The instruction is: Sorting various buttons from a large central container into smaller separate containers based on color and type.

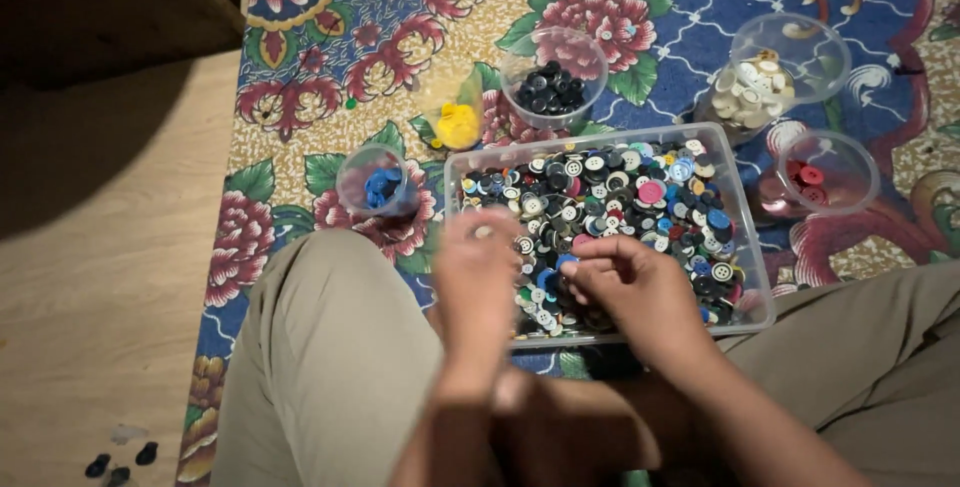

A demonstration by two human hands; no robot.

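We hold both hands over the near edge of the clear tray [745,209] of mixed buttons [610,212]. Our left hand [477,265] looks pinched on a small pale button [483,232], though blur hides the grip; our right hand [630,282] is curled, fingertips together, just beside it. The tray's long axis runs left to right, straight ahead between our knees.

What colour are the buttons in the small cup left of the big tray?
Blue. The head view shows the small cup holding blue buttons.
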